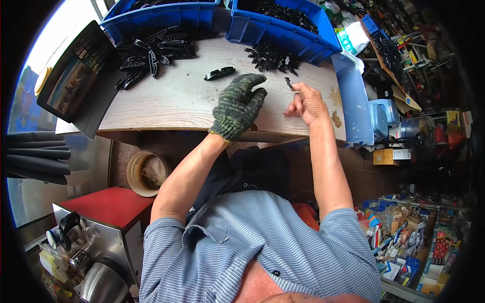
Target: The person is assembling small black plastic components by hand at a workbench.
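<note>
My left hand [238, 106], in a dark green knitted glove, is over the front half of the table. Its thumb and fingers are curved and apart, with nothing visible between them. Just beyond it lies one long black plastic part [220, 73] with pale ends. My bare right hand [309, 104] is to the right, its fingertips closed on a small black plastic piece [289, 83]. Farther back sits a pile of similar small black pieces [275, 59]. At the back left, longer black parts [174, 45] lie heaped.
Two blue bins [161, 19] [273, 31] of black parts line the back of the pale table [166, 101]. On the left stands a tablet in a dark case [76, 76]. A light blue tub [353, 101] adjoins the right edge. Below are a bucket [135, 174] and a red-topped cabinet [108, 204].
</note>
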Demonstrator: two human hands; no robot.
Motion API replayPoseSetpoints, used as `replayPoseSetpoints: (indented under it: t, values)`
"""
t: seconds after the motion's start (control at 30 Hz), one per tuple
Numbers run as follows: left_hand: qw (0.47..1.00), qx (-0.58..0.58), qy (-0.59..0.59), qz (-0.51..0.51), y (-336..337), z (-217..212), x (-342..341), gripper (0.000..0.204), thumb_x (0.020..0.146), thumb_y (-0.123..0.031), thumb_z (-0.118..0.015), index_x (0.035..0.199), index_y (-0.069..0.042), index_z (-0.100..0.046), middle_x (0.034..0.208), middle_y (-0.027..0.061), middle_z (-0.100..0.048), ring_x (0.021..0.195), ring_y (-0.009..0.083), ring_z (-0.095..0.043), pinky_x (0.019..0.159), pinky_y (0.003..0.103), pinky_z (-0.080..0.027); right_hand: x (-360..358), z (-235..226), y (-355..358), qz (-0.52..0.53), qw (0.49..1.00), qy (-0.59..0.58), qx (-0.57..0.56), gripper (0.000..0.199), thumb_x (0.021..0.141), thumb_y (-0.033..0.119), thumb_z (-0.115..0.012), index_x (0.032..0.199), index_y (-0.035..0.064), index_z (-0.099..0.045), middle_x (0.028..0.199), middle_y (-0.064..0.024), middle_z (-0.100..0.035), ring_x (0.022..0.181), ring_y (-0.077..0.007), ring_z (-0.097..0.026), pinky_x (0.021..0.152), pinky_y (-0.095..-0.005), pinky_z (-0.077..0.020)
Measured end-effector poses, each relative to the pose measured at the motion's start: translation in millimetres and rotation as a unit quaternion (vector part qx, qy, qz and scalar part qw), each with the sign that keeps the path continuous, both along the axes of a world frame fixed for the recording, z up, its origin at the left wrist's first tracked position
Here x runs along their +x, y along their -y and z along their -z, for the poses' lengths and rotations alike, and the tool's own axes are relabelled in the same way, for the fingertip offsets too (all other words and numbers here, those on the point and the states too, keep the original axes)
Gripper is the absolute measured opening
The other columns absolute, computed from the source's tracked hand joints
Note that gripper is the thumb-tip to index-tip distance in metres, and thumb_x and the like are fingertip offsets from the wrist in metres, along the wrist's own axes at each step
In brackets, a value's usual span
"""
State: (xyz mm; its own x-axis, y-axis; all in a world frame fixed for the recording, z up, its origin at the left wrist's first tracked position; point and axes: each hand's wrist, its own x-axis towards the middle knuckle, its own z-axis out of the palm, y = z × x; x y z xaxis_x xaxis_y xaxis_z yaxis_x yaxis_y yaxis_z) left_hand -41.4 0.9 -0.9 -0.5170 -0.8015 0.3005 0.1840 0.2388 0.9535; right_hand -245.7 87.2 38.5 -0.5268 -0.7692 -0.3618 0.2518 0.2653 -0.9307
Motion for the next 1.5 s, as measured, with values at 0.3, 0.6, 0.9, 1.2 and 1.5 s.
replayPoseSetpoints:
  t: [0.3,0.6,0.9,1.2,1.5]
  values:
    - [0.996,-0.018,0.060,0.056,7.4,6.6,-32.7,0.027,0.094,-0.012,-0.068,0.120,-0.003,-0.068,0.109,0.0095,-0.072,0.096,0.0151,-0.067,0.079,0.030,-0.057,27.3,12.0,-5.8,-0.053,0.995,0.003,-0.080,0.026,0.089,0.029,-0.066,0.081,0.0039,-0.064,0.046,-0.0024,-0.045,0.037,-0.0141,-0.041,0.046,-0.0381,-0.0557]
    - [0.975,0.209,-0.026,0.078,5.0,-4.7,-31.1,0.024,0.093,-0.016,-0.066,0.109,0.001,-0.069,0.093,0.0123,-0.074,0.074,0.0171,-0.071,0.065,0.030,-0.057,45.3,9.1,-5.1,-0.013,0.993,-0.025,-0.112,0.031,0.090,0.035,-0.069,0.085,0.0045,-0.063,0.047,-0.0019,-0.045,0.037,-0.0130,-0.042,0.044,-0.0353,-0.0530]
    - [0.995,0.090,0.042,0.027,0.1,1.1,-27.0,0.026,0.092,-0.019,-0.068,0.110,0.000,-0.069,0.092,0.0124,-0.072,0.078,0.0188,-0.069,0.069,0.033,-0.055,44.6,25.7,-6.8,-0.013,0.982,-0.050,-0.181,0.016,0.086,0.016,-0.078,0.093,0.0052,-0.068,0.059,0.0014,-0.055,0.041,-0.0078,-0.042,0.047,-0.0308,-0.0536]
    - [0.817,-0.351,0.350,-0.294,56.6,-13.5,39.4,0.028,0.086,-0.027,-0.068,0.107,-0.010,-0.071,0.106,0.0144,-0.068,0.108,0.0377,-0.060,0.092,0.051,-0.047,43.7,22.0,-9.8,-0.015,0.984,-0.025,-0.175,0.019,0.090,0.024,-0.073,0.098,0.0095,-0.065,0.051,-0.0027,-0.052,0.051,-0.0175,-0.064,0.047,-0.0379,-0.0594]
    - [0.991,-0.070,0.107,-0.046,17.0,1.5,21.9,0.028,0.090,-0.010,-0.071,0.117,-0.004,-0.066,0.103,0.0088,-0.073,0.086,0.0162,-0.069,0.075,0.032,-0.056,49.3,24.0,-7.7,0.022,0.970,0.042,-0.240,0.017,0.087,0.023,-0.076,0.094,0.0091,-0.068,0.052,-0.0011,-0.054,0.052,-0.0181,-0.066,0.050,-0.0352,-0.0586]
